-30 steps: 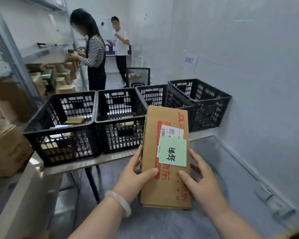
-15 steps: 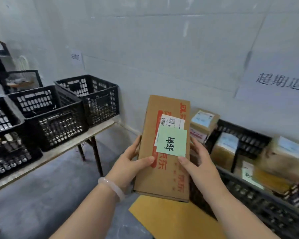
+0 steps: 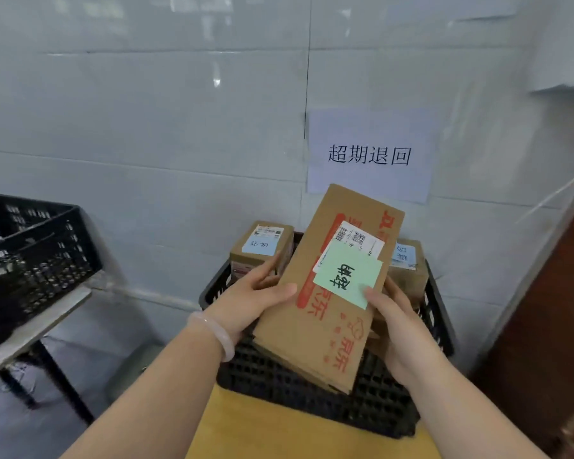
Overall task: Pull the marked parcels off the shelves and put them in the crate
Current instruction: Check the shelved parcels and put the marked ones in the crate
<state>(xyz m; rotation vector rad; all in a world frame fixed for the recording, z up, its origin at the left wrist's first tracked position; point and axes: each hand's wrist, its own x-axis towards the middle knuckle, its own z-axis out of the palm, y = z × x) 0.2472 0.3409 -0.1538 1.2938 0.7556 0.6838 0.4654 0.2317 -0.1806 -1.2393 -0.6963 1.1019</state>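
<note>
1. Yellow-tan surface (image 3: 279, 432), at 6 o'clock, nearest; carries the front of the crate.
2. Left hand (image 3: 246, 303), at 9 o'clock of the parcel; pale bangle (image 3: 212, 332) on the wrist. Thumb laid across the parcel's face, fingers curled behind its left edge, closed on it.
3. Right hand (image 3: 401, 329), at 4 o'clock of the parcel. Thumb tip pressed on the lower corner of the green note, fingers wrapped behind the right edge, closed on it.
4. Flat cardboard parcel (image 3: 332, 309), centre, held in both hands above the crate, tilted with top toward 1 o'clock. Red print, white barcode label (image 3: 352, 240), green handwritten note (image 3: 348, 279) stuck below the label.
5. Black lattice crate (image 3: 312, 392), beneath and behind the parcel, against the wall.
6. Small brown box (image 3: 262, 246) with blue label, in the crate at 11 o'clock of the parcel.
7. Second brown box (image 3: 408, 266) with blue label, in the crate at 2 o'clock, partly hidden.
8. Black crates (image 3: 30, 253) on a grey table (image 3: 30, 329), at 9 o'clock, well apart.
9. Tiled wall (image 3: 146, 127), farthest; white paper sign (image 3: 368, 157) with four printed characters at 12 o'clock.
</note>
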